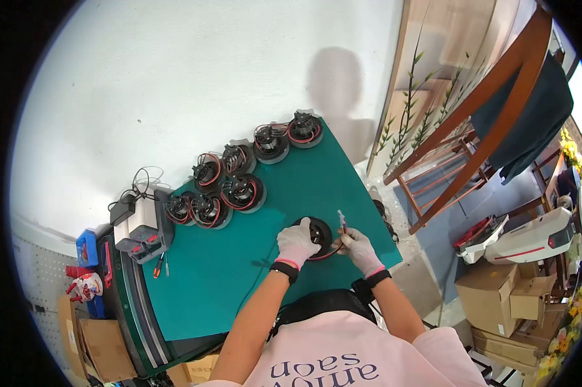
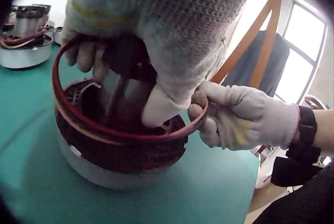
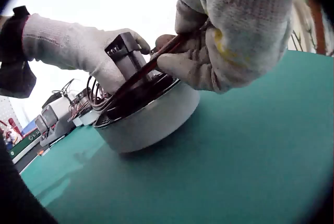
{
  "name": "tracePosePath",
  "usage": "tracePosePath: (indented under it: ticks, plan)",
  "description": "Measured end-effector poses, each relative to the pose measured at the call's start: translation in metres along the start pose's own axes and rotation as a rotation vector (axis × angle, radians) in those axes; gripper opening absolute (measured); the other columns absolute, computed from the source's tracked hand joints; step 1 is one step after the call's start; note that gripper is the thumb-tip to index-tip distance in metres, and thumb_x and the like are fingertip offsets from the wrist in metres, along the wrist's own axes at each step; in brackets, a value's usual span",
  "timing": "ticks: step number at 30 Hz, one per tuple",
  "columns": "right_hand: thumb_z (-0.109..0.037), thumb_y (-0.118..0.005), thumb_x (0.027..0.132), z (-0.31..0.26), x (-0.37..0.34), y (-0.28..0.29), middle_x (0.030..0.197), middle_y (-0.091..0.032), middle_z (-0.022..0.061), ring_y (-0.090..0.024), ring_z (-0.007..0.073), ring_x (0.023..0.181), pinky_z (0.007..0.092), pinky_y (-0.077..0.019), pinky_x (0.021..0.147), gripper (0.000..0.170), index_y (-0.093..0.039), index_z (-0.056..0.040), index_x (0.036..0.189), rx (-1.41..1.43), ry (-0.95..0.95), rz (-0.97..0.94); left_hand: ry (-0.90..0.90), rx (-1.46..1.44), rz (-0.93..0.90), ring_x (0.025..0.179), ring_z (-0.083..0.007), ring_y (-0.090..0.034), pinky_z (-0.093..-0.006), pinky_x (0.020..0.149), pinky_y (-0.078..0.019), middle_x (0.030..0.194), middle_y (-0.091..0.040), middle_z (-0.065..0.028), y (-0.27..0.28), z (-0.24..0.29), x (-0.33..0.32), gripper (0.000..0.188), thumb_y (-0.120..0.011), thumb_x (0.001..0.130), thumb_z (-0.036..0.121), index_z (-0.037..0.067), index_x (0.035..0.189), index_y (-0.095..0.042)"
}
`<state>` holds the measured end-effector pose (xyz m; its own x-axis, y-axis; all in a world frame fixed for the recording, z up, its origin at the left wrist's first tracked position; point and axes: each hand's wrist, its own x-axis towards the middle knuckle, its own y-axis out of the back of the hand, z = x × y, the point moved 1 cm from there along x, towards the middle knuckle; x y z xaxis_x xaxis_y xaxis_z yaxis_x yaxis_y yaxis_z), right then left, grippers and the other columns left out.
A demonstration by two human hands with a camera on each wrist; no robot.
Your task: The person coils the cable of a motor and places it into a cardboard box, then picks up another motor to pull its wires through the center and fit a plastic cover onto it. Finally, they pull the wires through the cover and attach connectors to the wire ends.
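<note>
A round black motor unit (image 1: 321, 236) with a pale base ring (image 3: 156, 130) is on the green mat near the person. The left hand (image 1: 296, 245), in a white knit glove, grips its raised centre part from above, thumb reaching down inside the rim in the left wrist view. Dark red wires (image 2: 99, 130) loop around the unit. At its right side the gloved right hand (image 1: 359, 251) pinches these wires between thumb and fingers (image 3: 182, 67). A pale connector end (image 1: 341, 216) sticks up beyond the right hand.
Several similar motor units (image 1: 242, 192) stand along the mat's far edge. A grey boxy device (image 1: 143, 226) with cables is at the left, with an orange-handled screwdriver (image 1: 157, 266) beside it. A wooden chair (image 1: 484, 122) stands right of the table, cardboard boxes (image 1: 497, 297) below.
</note>
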<state>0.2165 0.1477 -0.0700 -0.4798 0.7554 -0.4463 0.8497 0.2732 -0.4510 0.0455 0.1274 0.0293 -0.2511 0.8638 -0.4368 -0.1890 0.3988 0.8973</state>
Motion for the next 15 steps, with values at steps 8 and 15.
tracePosePath:
  ticks: [8,15]
  plan:
    - [-0.012,-0.055,0.088,0.005,-0.045,0.051,0.087,-0.058,0.0067,-0.06,0.0234,0.084,0.0392,-0.0497,0.079,0.015,-0.054,-0.0038,0.101,0.316,0.021,0.053,0.073,-0.203,-0.111,0.097,-0.0329,-0.061,-0.0407,0.084,-0.0455,0.101,-0.062,-0.0216,-0.003,-0.017,0.013,0.077,-0.054,0.069,0.067,-0.002,0.103,-0.054]
    - [-0.013,-0.05,0.09,0.032,-0.083,0.116,0.083,-0.055,0.0056,-0.059,0.0214,0.08,0.0342,-0.0544,0.072,0.011,-0.052,-0.0034,0.096,0.785,0.216,0.144,0.162,-0.634,-0.417,0.042,-0.0189,-0.048,-0.0289,0.038,-0.0344,0.055,-0.049,-0.0097,-0.015,-0.061,0.024,0.076,-0.037,0.076,0.075,0.001,0.068,-0.052]
